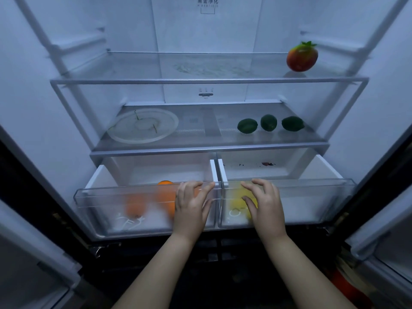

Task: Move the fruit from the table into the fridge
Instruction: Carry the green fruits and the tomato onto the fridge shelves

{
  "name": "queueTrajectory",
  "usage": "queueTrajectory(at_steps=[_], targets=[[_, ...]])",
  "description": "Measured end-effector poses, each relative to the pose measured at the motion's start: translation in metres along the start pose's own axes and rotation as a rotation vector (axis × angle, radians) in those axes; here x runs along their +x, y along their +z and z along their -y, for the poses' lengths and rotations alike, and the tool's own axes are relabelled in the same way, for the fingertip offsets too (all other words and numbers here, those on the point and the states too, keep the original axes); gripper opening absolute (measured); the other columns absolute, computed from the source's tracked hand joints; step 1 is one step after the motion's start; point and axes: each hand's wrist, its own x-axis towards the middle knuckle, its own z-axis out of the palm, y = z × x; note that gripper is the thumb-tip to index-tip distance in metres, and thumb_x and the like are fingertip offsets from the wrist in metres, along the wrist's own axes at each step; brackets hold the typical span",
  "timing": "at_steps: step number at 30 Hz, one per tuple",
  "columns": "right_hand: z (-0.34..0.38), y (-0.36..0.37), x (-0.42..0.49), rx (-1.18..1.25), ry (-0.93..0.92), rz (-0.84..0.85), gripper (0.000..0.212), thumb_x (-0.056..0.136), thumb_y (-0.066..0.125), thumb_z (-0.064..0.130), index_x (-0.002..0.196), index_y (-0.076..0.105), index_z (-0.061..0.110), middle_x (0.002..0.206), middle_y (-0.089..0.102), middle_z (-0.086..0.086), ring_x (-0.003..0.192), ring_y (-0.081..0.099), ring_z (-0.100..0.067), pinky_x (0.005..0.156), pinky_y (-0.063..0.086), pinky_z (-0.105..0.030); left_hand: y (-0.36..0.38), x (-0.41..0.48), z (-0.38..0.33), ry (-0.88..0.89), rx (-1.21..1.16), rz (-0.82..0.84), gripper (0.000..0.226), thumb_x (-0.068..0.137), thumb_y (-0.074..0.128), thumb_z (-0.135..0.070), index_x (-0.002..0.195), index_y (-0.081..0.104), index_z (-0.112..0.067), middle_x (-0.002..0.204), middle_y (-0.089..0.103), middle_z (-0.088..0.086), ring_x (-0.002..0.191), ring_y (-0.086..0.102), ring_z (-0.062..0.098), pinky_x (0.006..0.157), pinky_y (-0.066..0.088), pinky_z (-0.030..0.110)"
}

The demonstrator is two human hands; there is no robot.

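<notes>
The fridge stands open in front of me. Two oranges (pixel 163 198) lie in the pulled-out left drawer (pixel 100 197), blurred behind its clear front. Yellow fruit (pixel 240 201) lies in the right drawer (pixel 312 197). My left hand (pixel 191 206) rests flat against the left drawer's front, fingers spread over its top rim. In the same way, my right hand (pixel 263 204) presses on the right drawer's front. Neither hand holds fruit. Three green limes (pixel 268 123) sit on the middle shelf at the right. A red fruit with a green top (pixel 302 58) sits on the upper shelf, far right.
A round clear plate (pixel 142 126) lies on the middle shelf's left side. The upper glass shelf (pixel 209 81) is otherwise bare. The two fridge doors (pixel 29 241) hang open at both sides. Small dark specks lie at the back of the right drawer.
</notes>
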Motion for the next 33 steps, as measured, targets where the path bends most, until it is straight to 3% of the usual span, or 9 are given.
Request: queueTrajectory(at_steps=[4,7,15,19,23,28,31,33], targets=[[-0.004,0.010,0.015,0.000,0.013,0.012,0.035,0.078,0.073,0.006,0.110,0.067,0.021,0.108,0.056,-0.002,0.103,0.047,-0.017,0.088,0.035,-0.020,0.001,0.009,0.003,-0.003,0.022,0.011,0.036,0.085,0.055,-0.031,0.120,0.061,-0.029,0.112,0.049,0.002,0.110,0.043,0.026,0.102,0.034,0.037],[-0.007,0.015,0.023,-0.010,0.006,0.007,0.035,0.080,0.072,0.006,0.111,0.066,0.021,0.108,0.056,-0.002,0.105,0.047,-0.017,0.089,0.037,-0.021,0.005,0.016,0.008,0.013,0.066,0.029,0.045,0.081,0.068,-0.020,0.124,0.058,-0.028,0.113,0.051,0.005,0.112,0.041,0.026,0.103,0.034,0.042],[-0.017,0.034,0.051,0.013,-0.005,-0.012,0.035,0.078,0.073,0.004,0.110,0.068,0.018,0.110,0.057,-0.006,0.106,0.047,-0.019,0.091,0.032,-0.017,0.016,0.040,0.022,0.053,0.147,0.114,0.064,0.074,0.071,-0.013,0.133,0.052,-0.025,0.120,0.044,0.005,0.116,0.040,0.026,0.115,0.011,0.035],[-0.021,0.045,0.065,0.026,-0.011,-0.015,0.034,0.078,0.072,0.002,0.109,0.068,0.017,0.109,0.057,-0.007,0.105,0.045,-0.017,0.090,0.029,-0.014,0.022,0.052,0.027,0.036,0.171,0.172,0.069,0.074,0.069,-0.013,0.138,0.045,-0.025,0.122,0.050,0.009,0.119,0.041,0.027,0.116,0.010,0.038],[-0.027,0.056,0.079,0.039,-0.008,-0.005,0.036,0.078,0.071,0.002,0.110,0.067,0.018,0.110,0.056,-0.006,0.106,0.047,-0.020,0.090,0.040,-0.025,0.033,0.063,0.031,0.018,0.191,0.167,0.072,0.073,0.071,-0.014,0.139,0.043,-0.023,0.124,0.050,0.011,0.123,0.040,0.027,0.116,0.012,0.040],[-0.027,0.060,0.083,0.058,-0.035,-0.024,0.036,0.078,0.070,0.001,0.111,0.067,0.016,0.115,0.056,-0.006,0.109,0.048,-0.019,0.094,0.030,-0.014,0.044,0.062,0.038,0.034,0.213,0.120,0.070,0.078,0.064,-0.020,0.142,0.037,-0.023,0.131,0.038,0.009,0.130,0.034,0.027,0.115,0.016,0.044],[-0.032,0.063,0.083,0.039,-0.054,-0.002,0.041,0.081,0.068,0.002,0.119,0.063,0.017,0.124,0.052,-0.008,0.117,0.047,-0.023,0.100,0.040,-0.031,0.051,0.064,0.040,0.048,0.232,0.088,0.068,0.080,0.064,-0.020,0.143,0.038,-0.020,0.135,0.034,0.010,0.135,0.029,0.028,0.117,0.010,0.042],[-0.034,0.065,0.073,-0.020,-0.058,0.044,0.050,0.085,0.063,0.006,0.133,0.051,0.016,0.139,0.042,-0.012,0.131,0.038,-0.028,0.107,0.036,-0.044,0.054,0.058,0.038,0.046,0.276,0.098,0.067,0.085,0.057,-0.026,0.146,0.031,-0.016,0.145,0.027,0.014,0.142,0.016,0.030,0.118,0.008,0.043]])
